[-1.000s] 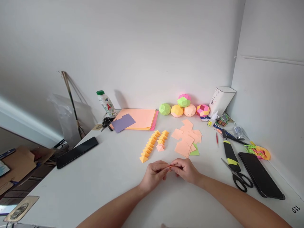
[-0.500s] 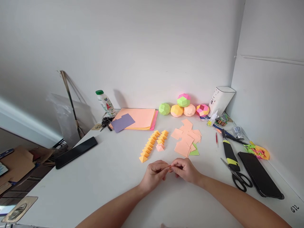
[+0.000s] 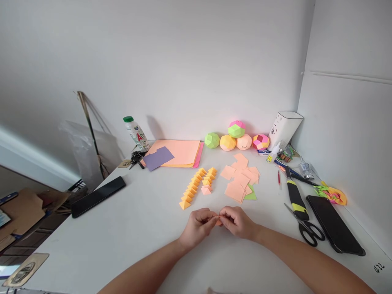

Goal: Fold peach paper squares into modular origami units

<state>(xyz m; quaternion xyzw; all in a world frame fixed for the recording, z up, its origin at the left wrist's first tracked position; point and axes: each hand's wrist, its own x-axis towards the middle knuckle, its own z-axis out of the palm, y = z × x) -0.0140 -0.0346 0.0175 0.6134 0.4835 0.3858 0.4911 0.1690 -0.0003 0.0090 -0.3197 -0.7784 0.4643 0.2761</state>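
Between the fingertips of both hands is a small folded piece of orange-pink paper point(image 3: 218, 221), mostly covered by the fingers. My left hand point(image 3: 198, 224) pinches it from the left, and my right hand point(image 3: 238, 222) pinches it from the right. Beyond the left hand stand two rows of folded orange paper units point(image 3: 191, 190), the shorter one ending in a folded pink paper unit point(image 3: 206, 190). Past the right hand lies a loose pile of pink paper squares point(image 3: 240, 179) with a green paper piece point(image 3: 251, 193) partly beneath it.
Faceted paper balls point(image 3: 228, 143) sit along the wall. On the right lie scissors point(image 3: 306, 228), a utility knife point(image 3: 296, 200), a black phone point(image 3: 335, 224) and a glue bottle point(image 3: 273, 153). Coloured sheets point(image 3: 183, 151), a white bottle point(image 3: 137, 134) and a black slab-like object point(image 3: 99, 196) occupy the left.
The right hand has shifted slightly down and left, closer against the left hand. More of the folded paper shows below the fingertips. Both hands keep their pinch.
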